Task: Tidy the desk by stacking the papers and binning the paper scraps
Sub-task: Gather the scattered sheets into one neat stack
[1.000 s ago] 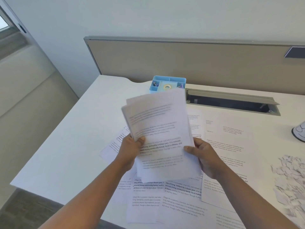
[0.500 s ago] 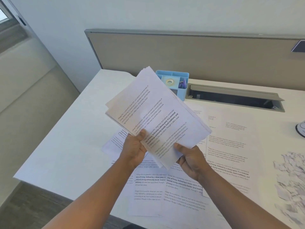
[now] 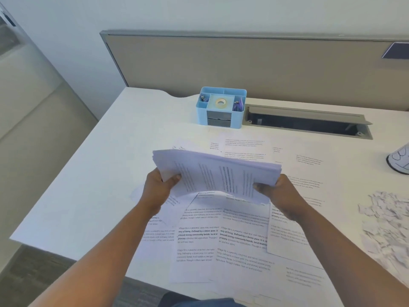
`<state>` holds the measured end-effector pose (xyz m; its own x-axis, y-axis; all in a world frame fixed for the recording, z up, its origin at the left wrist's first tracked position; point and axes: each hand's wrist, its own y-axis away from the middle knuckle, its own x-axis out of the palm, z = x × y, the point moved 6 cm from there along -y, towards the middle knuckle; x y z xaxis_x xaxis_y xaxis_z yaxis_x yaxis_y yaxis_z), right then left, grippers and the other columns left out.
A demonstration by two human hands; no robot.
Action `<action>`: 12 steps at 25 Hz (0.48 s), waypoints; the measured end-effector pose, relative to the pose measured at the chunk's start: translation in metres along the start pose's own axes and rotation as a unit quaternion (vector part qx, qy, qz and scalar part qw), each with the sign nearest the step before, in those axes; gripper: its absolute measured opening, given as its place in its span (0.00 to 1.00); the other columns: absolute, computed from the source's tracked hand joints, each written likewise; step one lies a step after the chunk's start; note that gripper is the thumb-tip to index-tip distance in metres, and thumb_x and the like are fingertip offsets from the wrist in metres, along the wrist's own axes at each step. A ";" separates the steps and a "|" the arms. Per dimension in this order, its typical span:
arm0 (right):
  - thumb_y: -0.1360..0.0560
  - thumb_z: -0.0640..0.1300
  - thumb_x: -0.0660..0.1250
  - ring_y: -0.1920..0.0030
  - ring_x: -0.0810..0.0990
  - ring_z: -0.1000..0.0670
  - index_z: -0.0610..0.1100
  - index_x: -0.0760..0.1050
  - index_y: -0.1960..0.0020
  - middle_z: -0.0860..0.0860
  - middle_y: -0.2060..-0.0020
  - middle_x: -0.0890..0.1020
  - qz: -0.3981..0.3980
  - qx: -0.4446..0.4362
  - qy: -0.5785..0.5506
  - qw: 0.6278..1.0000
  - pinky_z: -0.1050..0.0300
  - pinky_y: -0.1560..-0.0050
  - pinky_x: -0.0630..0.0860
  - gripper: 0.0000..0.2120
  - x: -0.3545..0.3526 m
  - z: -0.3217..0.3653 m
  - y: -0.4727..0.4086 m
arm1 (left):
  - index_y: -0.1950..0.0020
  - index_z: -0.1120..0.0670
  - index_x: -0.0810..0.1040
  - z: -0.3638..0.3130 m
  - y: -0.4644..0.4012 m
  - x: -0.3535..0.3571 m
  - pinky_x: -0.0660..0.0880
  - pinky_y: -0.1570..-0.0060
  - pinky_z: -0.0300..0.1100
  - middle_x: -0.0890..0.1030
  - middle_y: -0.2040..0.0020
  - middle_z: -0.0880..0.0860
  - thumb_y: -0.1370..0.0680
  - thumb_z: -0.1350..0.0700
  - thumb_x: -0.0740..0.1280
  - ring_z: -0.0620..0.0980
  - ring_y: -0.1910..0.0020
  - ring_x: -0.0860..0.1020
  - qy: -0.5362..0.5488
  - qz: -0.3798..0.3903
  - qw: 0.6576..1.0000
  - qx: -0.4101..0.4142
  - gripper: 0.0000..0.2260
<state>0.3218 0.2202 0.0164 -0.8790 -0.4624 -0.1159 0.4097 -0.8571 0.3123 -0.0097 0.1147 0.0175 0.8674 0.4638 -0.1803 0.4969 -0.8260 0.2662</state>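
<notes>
I am holding the stack of papers [image 3: 218, 173] sideways above the desk [image 3: 99, 173], my left hand [image 3: 158, 190] pinching its left end and my right hand [image 3: 280, 192] gripping its right end, thumbs on top. Loose printed sheets [image 3: 221, 240] are lying beneath, paper scraps [image 3: 385, 218] are piling at the right, and a blue organizer [image 3: 221, 107] is sitting behind.

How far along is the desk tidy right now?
Partly done: some sheets are gathered into the bundle of white printed papers, gripped by the left hand and right hand. Left: loose printed sheets on the white desk, and the pile of white paper scraps, unbinned.
</notes>
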 end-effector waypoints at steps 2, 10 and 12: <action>0.22 0.39 0.72 0.42 0.82 0.39 0.54 0.85 0.48 0.45 0.47 0.87 -0.023 -0.009 -0.031 0.999 0.38 0.41 0.79 0.10 -0.002 -0.001 0.003 | 0.43 0.52 0.82 -0.002 0.003 0.005 0.78 0.53 0.40 0.88 0.51 0.46 0.22 0.62 0.74 0.46 0.51 0.85 0.007 -0.016 1.000 0.020 0.10; 0.27 0.31 0.69 0.53 0.83 0.37 0.40 0.83 0.53 0.39 0.53 0.86 -0.091 0.022 -0.103 0.990 0.37 0.53 0.79 0.07 -0.007 -0.026 0.007 | 0.53 0.53 0.79 -0.005 0.011 0.026 0.73 0.55 0.47 0.80 0.55 0.52 0.23 0.53 0.55 0.50 0.56 0.76 0.127 0.005 0.992 0.005 0.13; 0.33 0.37 0.67 0.60 0.75 0.41 0.35 0.80 0.55 0.41 0.61 0.79 -0.087 0.022 -0.103 0.991 0.45 0.63 0.70 0.09 0.001 -0.027 0.007 | 0.57 0.53 0.75 -0.005 0.013 0.034 0.69 0.59 0.45 0.74 0.59 0.55 0.21 0.48 0.53 0.51 0.58 0.72 0.173 -0.008 0.985 -0.012 0.15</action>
<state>0.3302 0.2077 -0.0072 -0.9684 -0.2485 0.0210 0.2402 -0.9069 0.3462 0.0262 0.1215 0.0200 0.8142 0.5615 0.1475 0.5073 -0.8117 0.2893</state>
